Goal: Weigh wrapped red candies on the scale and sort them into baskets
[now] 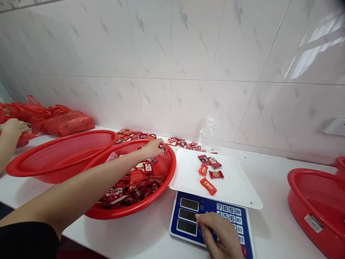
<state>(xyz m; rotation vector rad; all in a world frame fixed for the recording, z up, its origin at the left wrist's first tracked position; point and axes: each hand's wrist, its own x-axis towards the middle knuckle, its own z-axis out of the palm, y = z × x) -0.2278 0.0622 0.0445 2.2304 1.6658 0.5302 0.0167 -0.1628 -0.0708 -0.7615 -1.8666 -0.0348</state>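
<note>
My left hand point(154, 148) reaches over a red plastic basket point(172, 172) full of wrapped candies point(134, 187). Its fingers are closed on a small red wrapped candy point(164, 148), near the basket's far right rim. My right hand point(219, 233) hovers over or rests on the blue keypad panel of a digital scale point(175, 223); I cannot tell whether it touches. Its thumb and fingertips are pressed together, and anything between them is hidden. On the scale's white tray point(188, 176) lie several loose candies point(208, 186) in red and dark red wrappers.
Left stands another red basket point(61, 162), with red bags point(70, 122) behind it and a co-worker's hand point(14, 126) near them. Red packets point(134, 136) and small packets point(188, 144) lie along the wall, beside a clear container point(207, 131). Another red basket point(299, 201) stands at right.
</note>
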